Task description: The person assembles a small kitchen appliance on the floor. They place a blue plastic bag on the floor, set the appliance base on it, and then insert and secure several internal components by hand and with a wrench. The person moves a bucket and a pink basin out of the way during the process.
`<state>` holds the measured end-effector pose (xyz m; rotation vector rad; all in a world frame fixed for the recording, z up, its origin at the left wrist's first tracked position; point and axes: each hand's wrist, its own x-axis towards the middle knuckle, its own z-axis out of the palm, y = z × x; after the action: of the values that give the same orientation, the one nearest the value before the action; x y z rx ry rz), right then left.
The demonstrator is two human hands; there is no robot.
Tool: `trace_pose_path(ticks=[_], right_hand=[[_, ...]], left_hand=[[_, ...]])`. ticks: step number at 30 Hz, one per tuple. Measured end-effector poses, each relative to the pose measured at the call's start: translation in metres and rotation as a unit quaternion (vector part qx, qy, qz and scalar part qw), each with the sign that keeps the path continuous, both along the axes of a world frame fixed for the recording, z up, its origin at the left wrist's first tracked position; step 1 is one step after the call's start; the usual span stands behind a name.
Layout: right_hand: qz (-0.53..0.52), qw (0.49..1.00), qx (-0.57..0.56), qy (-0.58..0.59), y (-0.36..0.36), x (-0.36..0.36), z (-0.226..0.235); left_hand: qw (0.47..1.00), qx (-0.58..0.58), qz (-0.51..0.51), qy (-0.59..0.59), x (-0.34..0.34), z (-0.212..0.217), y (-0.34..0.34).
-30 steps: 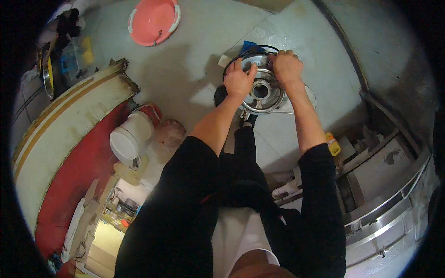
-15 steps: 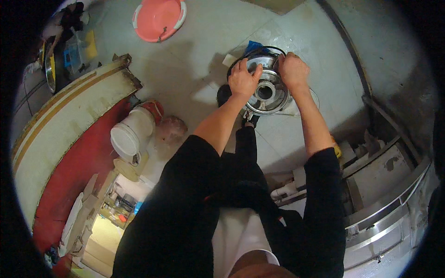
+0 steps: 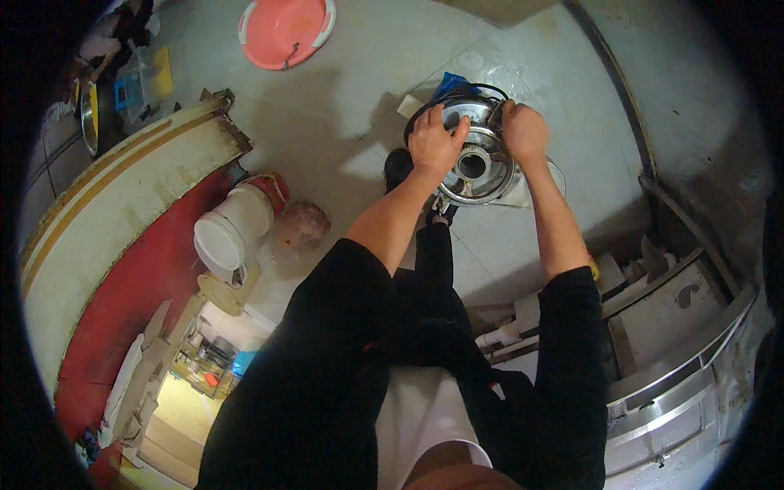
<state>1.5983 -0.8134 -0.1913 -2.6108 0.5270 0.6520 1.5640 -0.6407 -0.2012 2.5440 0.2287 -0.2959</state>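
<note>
Ahead of me on the floor stands a round silver metal machine (image 3: 475,194), with a ring-shaped rim and a dark-centred tube in its middle. My left hand (image 3: 437,143) lies over its upper left side, fingers stretched forward and thumb apart. At the upper right edge my right hand (image 3: 525,131) is closed, its fingers curled by a small part of the machine. What sits inside that grip is hidden. A black cable (image 3: 490,86) loops behind the machine, and a blue item (image 3: 449,84) lies at its far side.
A pink basin (image 3: 282,37) stands on the floor at the far left. White buckets (image 3: 219,242) and a clear plastic bag (image 3: 302,224) are left of my legs. A cream and red curved-looking panel (image 3: 139,171) runs along the left. Metal frames (image 3: 670,408) stand at the right.
My right hand's fingers have drawn in more tightly at the machine's edge. My left hand stays on the machine with slightly shifted fingers. The whole view has shifted slightly.
</note>
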Motion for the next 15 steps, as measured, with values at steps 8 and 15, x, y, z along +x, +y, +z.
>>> trace_pose_path(ticks=[8,15], right_hand=[[0.004,0.999,0.025,0.021,-0.012,-0.002,-0.020],[-0.032,0.989,0.139,0.028,-0.007,-0.002,-0.014]], left_hand=[[1.000,-0.007,0.002,-0.020,0.000,-0.001,0.000],[1.000,0.003,-0.008,-0.009,-0.001,-0.002,0.001]])
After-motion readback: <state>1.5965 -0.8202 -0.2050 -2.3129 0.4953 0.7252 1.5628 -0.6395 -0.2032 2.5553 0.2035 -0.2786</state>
